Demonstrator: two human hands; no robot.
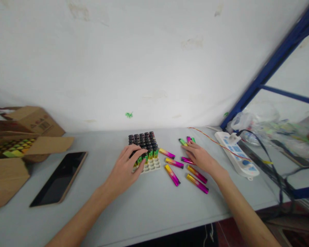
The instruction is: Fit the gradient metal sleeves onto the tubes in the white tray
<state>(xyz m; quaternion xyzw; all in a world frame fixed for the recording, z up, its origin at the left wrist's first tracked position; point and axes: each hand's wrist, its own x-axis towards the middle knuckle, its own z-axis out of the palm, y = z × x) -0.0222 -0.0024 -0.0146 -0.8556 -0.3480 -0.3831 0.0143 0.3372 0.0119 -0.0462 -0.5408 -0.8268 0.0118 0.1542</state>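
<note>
My left hand point(126, 164) is at the front left of a white holed tray point(152, 166). Its thumb and fingers close around a green-and-yellow slim tube point(145, 156) with a black end, resembling a vape pen. Many similar black-topped tubes point(143, 140) stand upright in the tray's back rows, while holes at the front right show bare. To the right, my right hand point(199, 157) reaches over loose tubes with its fingers spread. Green tube ends point(182, 142) and a magenta one poke out beyond its fingertips. Several yellow-and-magenta tubes point(172, 175) lie between and below the hands.
On the left lie a dark-screened phone point(59, 178) and an open cardboard box point(47, 145) containing more tubes. A white power strip point(235, 154) with a plug and cables lies at right. Thin red-yellow wire point(208, 136) crosses behind my right hand. Beyond stands a blue frame point(257, 82).
</note>
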